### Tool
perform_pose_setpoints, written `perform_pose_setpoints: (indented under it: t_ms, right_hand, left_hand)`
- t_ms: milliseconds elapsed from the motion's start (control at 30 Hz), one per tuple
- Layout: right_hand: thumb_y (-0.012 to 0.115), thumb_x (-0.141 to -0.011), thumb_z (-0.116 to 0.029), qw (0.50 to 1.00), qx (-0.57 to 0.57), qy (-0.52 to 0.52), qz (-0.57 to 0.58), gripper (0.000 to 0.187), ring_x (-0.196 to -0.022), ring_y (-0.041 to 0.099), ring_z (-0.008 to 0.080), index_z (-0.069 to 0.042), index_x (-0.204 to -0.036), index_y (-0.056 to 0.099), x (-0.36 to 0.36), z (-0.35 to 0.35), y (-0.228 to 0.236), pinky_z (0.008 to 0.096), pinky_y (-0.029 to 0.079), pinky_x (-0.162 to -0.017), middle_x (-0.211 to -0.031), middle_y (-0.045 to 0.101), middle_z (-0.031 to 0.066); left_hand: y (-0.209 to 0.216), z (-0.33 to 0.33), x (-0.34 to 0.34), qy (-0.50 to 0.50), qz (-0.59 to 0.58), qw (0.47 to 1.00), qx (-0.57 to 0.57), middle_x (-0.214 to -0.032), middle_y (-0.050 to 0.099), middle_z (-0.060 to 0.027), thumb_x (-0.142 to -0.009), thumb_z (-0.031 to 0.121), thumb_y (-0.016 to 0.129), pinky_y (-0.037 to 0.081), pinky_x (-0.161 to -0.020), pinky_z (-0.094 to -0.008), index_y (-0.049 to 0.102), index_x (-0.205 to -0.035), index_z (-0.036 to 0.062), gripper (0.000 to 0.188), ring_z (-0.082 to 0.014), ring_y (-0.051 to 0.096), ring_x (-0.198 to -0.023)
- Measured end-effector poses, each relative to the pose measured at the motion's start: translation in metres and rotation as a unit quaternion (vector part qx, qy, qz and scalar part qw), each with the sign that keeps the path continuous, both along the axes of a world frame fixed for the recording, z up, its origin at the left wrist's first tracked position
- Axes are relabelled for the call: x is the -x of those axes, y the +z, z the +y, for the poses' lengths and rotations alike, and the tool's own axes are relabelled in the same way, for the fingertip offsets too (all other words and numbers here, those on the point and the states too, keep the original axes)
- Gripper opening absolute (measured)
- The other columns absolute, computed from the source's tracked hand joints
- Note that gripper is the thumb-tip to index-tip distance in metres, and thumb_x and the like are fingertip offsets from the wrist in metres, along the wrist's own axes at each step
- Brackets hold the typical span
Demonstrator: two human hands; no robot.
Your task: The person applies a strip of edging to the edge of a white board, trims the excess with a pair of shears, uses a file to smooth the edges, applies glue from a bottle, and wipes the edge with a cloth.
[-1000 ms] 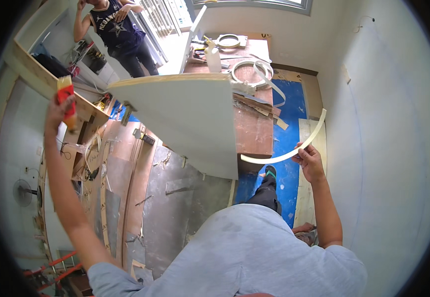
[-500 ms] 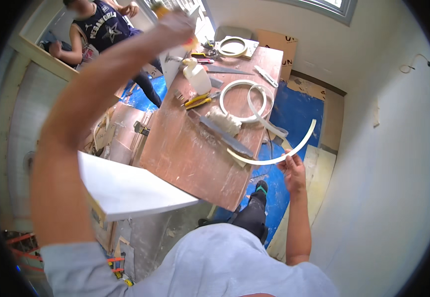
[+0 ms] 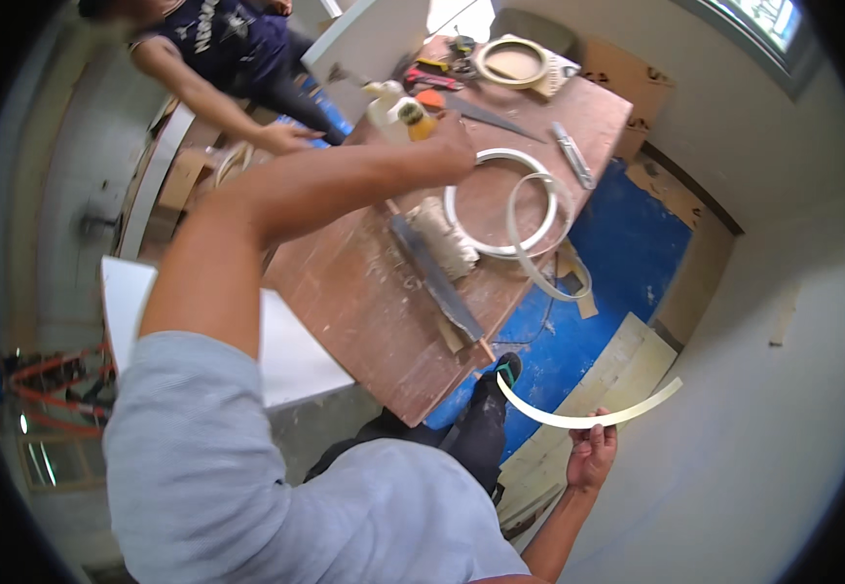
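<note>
My right hand (image 3: 591,456) grips a curved, pale strip (image 3: 593,420) near its middle, off the table's near right side. Over the table (image 3: 345,321), my left hand (image 3: 454,146) is closed beside a yellow, dark-ended object (image 3: 418,122); it appears to hold it, but its kind is unclear. A white ring (image 3: 455,216) lies just past that hand, with a thinner pale hoop (image 3: 514,219) overlapping it and hanging over the table edge. Nearer me are a whitish crumpled roll (image 3: 447,238) and a long dark blade (image 3: 434,277). My left forearm covers part of the table.
A white bottle (image 3: 384,105), a saw blade (image 3: 491,119), a utility knife (image 3: 571,156) and another ring on a board (image 3: 512,63) are on the table. A co-worker (image 3: 228,58) reaches out at the far left. A white panel (image 3: 296,355) sits beside the table; blue sheeting (image 3: 627,243) covers floor at right.
My left hand has come down and right over the table with the yellow object. My right hand and the strip have swung lower and right, away from the table edge. The co-worker's arm now reaches forward.
</note>
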State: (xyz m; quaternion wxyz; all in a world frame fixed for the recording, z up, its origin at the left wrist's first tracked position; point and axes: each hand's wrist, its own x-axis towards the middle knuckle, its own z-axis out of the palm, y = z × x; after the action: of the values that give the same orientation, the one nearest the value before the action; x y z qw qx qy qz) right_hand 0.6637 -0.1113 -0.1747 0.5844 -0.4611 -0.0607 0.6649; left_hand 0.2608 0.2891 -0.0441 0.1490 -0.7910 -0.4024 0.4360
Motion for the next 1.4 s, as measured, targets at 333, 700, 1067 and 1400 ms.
perform_pose_setpoints:
  t_ms: [333, 700, 1067, 1400]
  right_hand:
    - [0.073, -0.095, -0.007, 0.966, -0.077, 0.244, 0.028, 0.041, -0.099, 0.068, 0.0196, 0.005, -0.131, 0.059, 0.179, 0.146, 0.028, 0.0357, 0.059, -0.089, -0.112, 0.067, 0.0099]
    - [0.075, -0.095, -0.011, 0.967, -0.006, 0.236, 0.092, 0.037, -0.094, 0.066, 0.0145, 0.002, -0.126, 0.059, 0.312, 0.131, -0.009, 0.0311, 0.056, -0.084, -0.106, 0.066, 0.0037]
    - [0.075, -0.093, -0.008, 0.931, -0.068, 0.352, 0.064, 0.034, -0.076, 0.063, 0.0123, 0.004, -0.122, 0.061, 0.321, 0.200, -0.014, 0.0261, 0.052, -0.063, -0.092, 0.065, 0.0031]
    - [0.071, -0.096, -0.013, 0.677, -0.164, 0.712, -0.087, 0.018, -0.072, 0.065, 0.0116, -0.001, -0.110, 0.071, 0.418, 0.265, 0.009, 0.0276, 0.057, -0.066, -0.083, 0.066, 0.0015]
  left_hand:
    - [0.082, -0.063, 0.234, 0.159, 0.058, 0.984, 0.052, -0.107, 0.078, -0.0078, -0.083, 0.018, 0.073, 0.056, -0.072, -0.0429, 0.078, -0.107, 0.0122, 0.026, -0.0253, 0.076, -0.093]
    - [0.068, -0.081, 0.286, 0.116, 0.034, 0.986, -0.112, -0.084, 0.075, -0.0089, -0.076, 0.029, 0.071, 0.047, -0.076, -0.0427, 0.078, -0.085, 0.0132, 0.019, -0.0255, 0.073, -0.082]
    - [0.090, -0.068, 0.189, 0.448, -0.282, 0.807, -0.260, -0.103, 0.076, -0.0146, -0.077, 0.033, 0.077, 0.056, -0.083, -0.0495, 0.077, -0.107, 0.0088, 0.038, -0.0338, 0.073, -0.100]
    - [0.080, -0.366, 0.019, 0.339, -0.732, 0.588, -0.055, -0.097, 0.070, -0.0153, -0.091, 0.024, 0.072, 0.052, -0.081, -0.0456, 0.069, -0.114, 0.0053, 0.029, -0.0363, 0.067, -0.089]
